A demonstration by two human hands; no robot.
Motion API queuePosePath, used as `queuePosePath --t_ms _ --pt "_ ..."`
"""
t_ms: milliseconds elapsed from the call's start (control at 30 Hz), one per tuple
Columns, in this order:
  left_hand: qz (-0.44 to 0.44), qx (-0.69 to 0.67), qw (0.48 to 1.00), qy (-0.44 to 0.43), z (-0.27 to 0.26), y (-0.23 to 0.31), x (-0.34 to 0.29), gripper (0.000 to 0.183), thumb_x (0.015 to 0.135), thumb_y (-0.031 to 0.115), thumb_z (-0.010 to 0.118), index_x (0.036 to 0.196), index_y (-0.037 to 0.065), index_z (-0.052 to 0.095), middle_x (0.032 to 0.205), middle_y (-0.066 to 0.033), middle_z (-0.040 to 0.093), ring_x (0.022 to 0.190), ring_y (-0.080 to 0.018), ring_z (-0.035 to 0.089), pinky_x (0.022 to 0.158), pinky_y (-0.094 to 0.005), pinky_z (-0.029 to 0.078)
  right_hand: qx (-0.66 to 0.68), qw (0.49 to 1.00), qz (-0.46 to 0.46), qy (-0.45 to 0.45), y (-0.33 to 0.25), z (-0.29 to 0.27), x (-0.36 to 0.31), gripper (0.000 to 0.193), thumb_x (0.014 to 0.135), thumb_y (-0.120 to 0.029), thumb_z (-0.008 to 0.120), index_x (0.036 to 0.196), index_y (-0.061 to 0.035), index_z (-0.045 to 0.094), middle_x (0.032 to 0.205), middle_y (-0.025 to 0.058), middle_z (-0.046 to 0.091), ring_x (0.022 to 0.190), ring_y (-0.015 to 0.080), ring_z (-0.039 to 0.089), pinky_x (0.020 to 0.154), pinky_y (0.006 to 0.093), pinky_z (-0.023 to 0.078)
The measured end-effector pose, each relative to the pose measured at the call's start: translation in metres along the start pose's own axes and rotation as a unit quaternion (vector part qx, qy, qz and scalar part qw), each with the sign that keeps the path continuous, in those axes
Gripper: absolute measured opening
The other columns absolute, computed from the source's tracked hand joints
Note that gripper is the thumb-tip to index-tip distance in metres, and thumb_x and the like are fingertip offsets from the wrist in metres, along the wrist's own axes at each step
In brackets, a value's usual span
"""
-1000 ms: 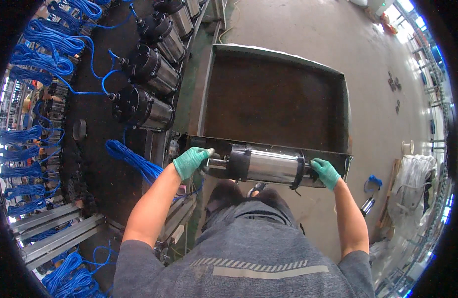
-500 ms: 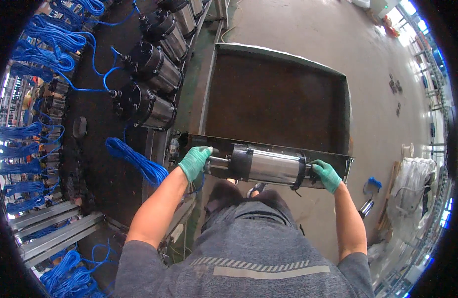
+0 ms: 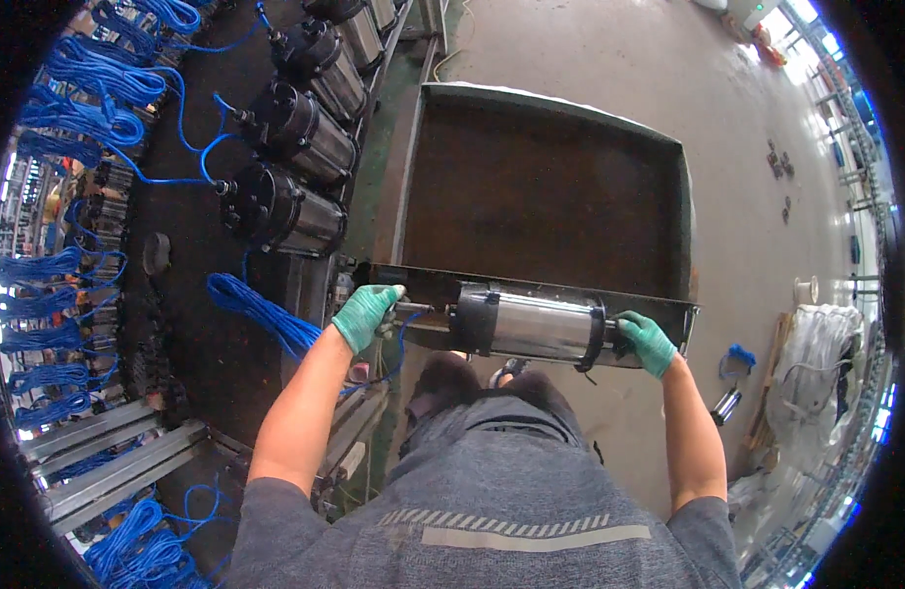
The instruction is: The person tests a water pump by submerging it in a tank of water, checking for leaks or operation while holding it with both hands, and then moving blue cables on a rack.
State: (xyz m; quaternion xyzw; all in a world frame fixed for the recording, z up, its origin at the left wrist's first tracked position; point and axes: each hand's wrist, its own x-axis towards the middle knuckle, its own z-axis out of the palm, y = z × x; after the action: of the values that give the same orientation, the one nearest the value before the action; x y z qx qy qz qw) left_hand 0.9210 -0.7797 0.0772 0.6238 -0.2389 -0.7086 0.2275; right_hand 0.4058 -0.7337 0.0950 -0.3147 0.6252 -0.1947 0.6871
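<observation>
A pump-like cylinder (image 3: 541, 327) with a shiny metal body and black end caps lies level in front of me, over the near edge of a large dark tank (image 3: 550, 187). My right hand (image 3: 649, 344), in a green glove, is closed on the black fitting at its right end. Left of the cylinder, my left hand (image 3: 366, 317), also green-gloved, is closed around a thin metal rod (image 3: 413, 308) that points at the left cap. Whether the rod touches the cap I cannot tell. A thin blue cable (image 3: 401, 355) hangs beside the left hand.
Several similar cylinders (image 3: 285, 211) stand in a row on the dark bench at left, with blue cables. A coiled blue cable (image 3: 266, 312) lies on the bench near my left arm. Plastic-wrapped goods (image 3: 811, 368) and a small metal cylinder (image 3: 725, 406) are on the floor at right.
My left hand has moved left, away from the cylinder's left cap, and more of the thin rod and blue cable shows. My right hand and the cylinder are nearly unmoved.
</observation>
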Motion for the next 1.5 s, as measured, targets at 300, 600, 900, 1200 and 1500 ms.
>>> queuePosePath --t_ms 300,600,900,1200,1500 --pt "0.199 0.108 0.949 0.220 -0.005 -0.039 0.026 0.045 0.096 0.015 0.064 0.133 0.001 0.044 0.097 -0.0107 0.063 0.069 -0.0152 0.060 0.055 -0.0296 0.051 -0.015 0.997 0.073 -0.026 -0.011 -0.010 -0.007 0.032 0.097 -0.038 0.062 0.097 -0.0058 0.064 0.073 -0.0018 0.054 0.063 0.0101 0.048 0.054 0.0278 0.041" --pt "0.335 0.318 0.863 0.208 0.038 -0.069 -0.023 0.029 0.097 0.010 0.060 0.124 0.002 0.057 0.119 -0.0106 0.063 0.108 -0.0209 0.059 0.097 -0.0347 0.046 0.018 0.997 -0.071 -0.030 -0.009 -0.012 -0.014 0.039 0.093 -0.023 0.071 0.126 -0.0083 0.057 0.101 0.0012 0.064 0.088 0.0081 0.056 0.075 0.0269 0.051" --pt "0.329 0.319 0.875 0.159 0.100 -0.065 -0.050 0.039 0.095 0.015 0.062 0.130 -0.002 0.058 0.130 -0.0171 0.061 0.120 -0.0286 0.058 0.106 -0.0378 0.042 -0.164 0.965 -0.201 -0.040 0.003 -0.019 -0.008 0.064 0.087 -0.015 0.070 0.146 -0.0087 0.045 0.110 0.0109 0.068 0.099 0.0208 0.065 0.090 0.0356 0.053" --pt "0.319 0.308 0.883 0.151 0.108 -0.066 -0.050 0.052 0.092 0.019 0.069 0.135 -0.004 0.051 0.130 -0.0179 0.059 0.120 -0.0278 0.056 0.107 -0.0373 0.041 -0.463 0.870 -0.172 -0.006 -0.006 -0.005 0.009 0.040 0.082 -0.024 0.070 0.119 -0.0083 0.066 0.106 0.0174 0.071 0.099 0.0356 0.068 0.084 0.0418 0.055" --pt "0.307 0.389 0.846 0.195 0.127 -0.060 -0.054 0.067 0.082 0.020 0.081 0.135 -0.003 0.047 0.126 -0.0177 0.058 0.116 -0.0273 0.055 0.105 -0.0373 0.041 0.130 0.983 -0.125 -0.040 0.020 -0.011 0.013 0.037 0.093 -0.024 0.064 0.125 -0.0038 0.063 0.105 0.0054 0.068 0.090 0.0139 0.063 0.079 0.0324 0.054"
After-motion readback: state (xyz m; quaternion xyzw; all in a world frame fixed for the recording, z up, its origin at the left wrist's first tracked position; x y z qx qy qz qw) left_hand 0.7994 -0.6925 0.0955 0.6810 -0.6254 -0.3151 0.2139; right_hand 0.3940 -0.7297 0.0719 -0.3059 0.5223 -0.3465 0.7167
